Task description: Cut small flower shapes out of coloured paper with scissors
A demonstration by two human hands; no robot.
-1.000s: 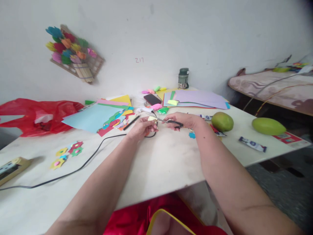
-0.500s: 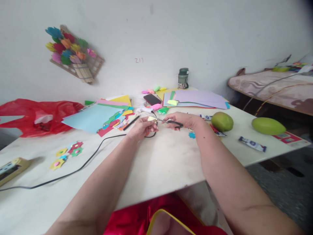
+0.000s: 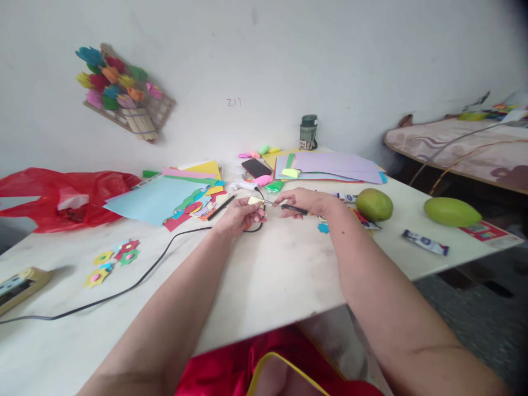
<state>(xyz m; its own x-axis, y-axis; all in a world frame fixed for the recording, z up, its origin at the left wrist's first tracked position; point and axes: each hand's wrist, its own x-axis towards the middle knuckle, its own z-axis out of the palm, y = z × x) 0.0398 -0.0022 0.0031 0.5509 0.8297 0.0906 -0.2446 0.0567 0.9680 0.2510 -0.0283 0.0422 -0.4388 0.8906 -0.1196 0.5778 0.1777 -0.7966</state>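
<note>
My left hand (image 3: 237, 215) pinches a small piece of pale yellow paper (image 3: 254, 201) between thumb and fingers. My right hand (image 3: 303, 201) is wrapped round the black handles of a pair of scissors (image 3: 293, 209). The metal blades point left and meet the pale yellow paper; whether they are apart or together is too small to tell. Both hands are above the white table (image 3: 284, 269), close to each other. A small blue paper cutout (image 3: 323, 227) lies just under my right wrist.
Paper flowers (image 3: 96, 277) lie at left beside a black cable (image 3: 142, 278). Coloured sheets (image 3: 138, 201), a red plastic bag (image 3: 94, 195), a glue gun (image 3: 244, 186) and a phone (image 3: 256, 168) are further back. Two green fruits, including a round one (image 3: 374, 204), and a tube (image 3: 425, 242) sit at right.
Almost nothing differs. The pale yellow paper and the scissors have shifted very slightly in my hands, and both hands stay in the same place.
</note>
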